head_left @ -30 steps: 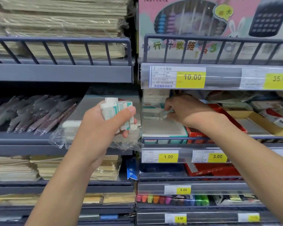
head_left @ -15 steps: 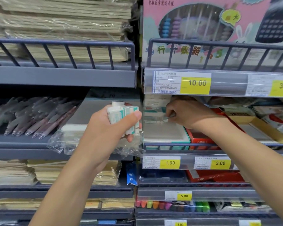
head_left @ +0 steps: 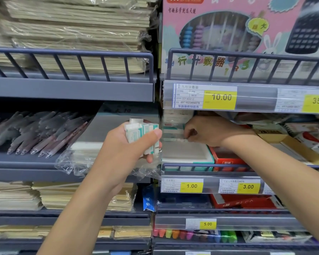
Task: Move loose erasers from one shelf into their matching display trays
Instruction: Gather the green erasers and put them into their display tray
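My left hand (head_left: 125, 144) grips a bunch of white erasers with teal sleeves (head_left: 142, 134), held upright in front of the shelf divider. My right hand (head_left: 208, 130) reaches under the upper right shelf and pinches one eraser (head_left: 180, 139) at the stacked erasers (head_left: 171, 130) above a teal-edged display tray (head_left: 187, 156). The fingertips are partly hidden behind the stack. A torn clear plastic wrap (head_left: 75, 161) with a white pack inside lies on the left shelf under my left hand.
Grey pens (head_left: 35, 133) fill the left shelf. A red box (head_left: 226, 159) and a yellow carton (head_left: 284, 138) sit right of the tray. Price tags read 1.00 (head_left: 191, 186) and 3.00 (head_left: 248, 187). Paper stacks, a pink abacus box (head_left: 243, 34) and highlighters surround.
The view has tilted up a little, so both hands sit lower in frame. My right hand has closed in on the eraser stack; my left hand keeps its bunch.
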Demonstrator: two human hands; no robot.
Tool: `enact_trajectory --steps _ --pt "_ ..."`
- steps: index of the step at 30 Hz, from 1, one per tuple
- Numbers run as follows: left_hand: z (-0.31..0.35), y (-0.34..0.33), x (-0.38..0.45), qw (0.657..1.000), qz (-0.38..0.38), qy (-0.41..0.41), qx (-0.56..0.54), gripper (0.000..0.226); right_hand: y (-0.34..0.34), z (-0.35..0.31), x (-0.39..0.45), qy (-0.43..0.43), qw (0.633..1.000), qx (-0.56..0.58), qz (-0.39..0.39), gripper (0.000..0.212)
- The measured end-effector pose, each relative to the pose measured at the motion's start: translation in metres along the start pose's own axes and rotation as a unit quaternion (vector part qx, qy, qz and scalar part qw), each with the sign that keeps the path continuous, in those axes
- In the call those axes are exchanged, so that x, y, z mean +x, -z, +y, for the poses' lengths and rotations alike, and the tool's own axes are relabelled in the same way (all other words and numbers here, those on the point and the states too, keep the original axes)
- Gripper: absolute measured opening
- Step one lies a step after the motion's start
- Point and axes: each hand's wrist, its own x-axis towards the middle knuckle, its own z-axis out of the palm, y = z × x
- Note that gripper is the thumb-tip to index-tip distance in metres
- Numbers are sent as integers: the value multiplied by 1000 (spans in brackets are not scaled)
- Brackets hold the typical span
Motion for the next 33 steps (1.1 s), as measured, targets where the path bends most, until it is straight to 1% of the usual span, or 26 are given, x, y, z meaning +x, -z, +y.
enact_trajectory --steps 2,3,5,6,7,8,10,12,15,18,20,23,27,29,30,31,32,33 --pt "0 0 -1 1000 -4 4 4 28 3 2 -5 -10 999 43 -8 9" --pt "-1 -1 -1 1000 -6 6 9 27 3 2 -9 -17 998 66 1 11" --pt "-1 -1 0 1000 -7 6 21 24 3 -3 -16 -28 988 144 50 12" --pt "-1 -2 0 1000 -7 5 29 23 3 -9 -20 -23 974 214 70 15" --pt "-2 -2 0 999 -8 6 37 23 4 -16 -25 -11 954 289 77 19" --pt "-2 -3 0 999 -10 8 44 23 6 -23 -31 12 937 341 77 23" --pt "-3 -3 1 998 -14 9 61 24 11 -36 -42 71 927 361 75 30" --pt "-3 -4 1 997 -16 8 79 25 13 -49 -49 107 924 361 72 34" --pt "-2 -3 2 997 -16 12 78 27 12 -57 -50 109 917 375 77 30" --pt "-1 -4 1 997 -22 16 68 23 11 -57 -48 102 913 386 84 25" --pt "0 -4 0 998 -26 16 61 21 11 -56 -47 103 904 407 87 21" --pt "2 -4 -1 998 -37 14 54 22 7 -58 -45 117 859 489 91 17" --pt "2 -2 0 998 -42 9 52 33 -1 -58 -40 112 804 571 120 22" --pt "1 -1 2 998 -26 11 63 42 -5 -57 -38 95 752 639 131 26" --pt "0 0 3 997 -16 12 73 41 -5 -57 -37 91 720 675 134 27" --pt "-1 0 4 997 -8 13 75 36 -5 -56 -37 92 690 705 135 25" --pt "-2 0 5 998 -1 14 68 29 -4 -55 -36 94 669 724 138 23" --pt "-2 1 6 998 3 14 58 22 -3 -52 -35 86 664 729 145 24"
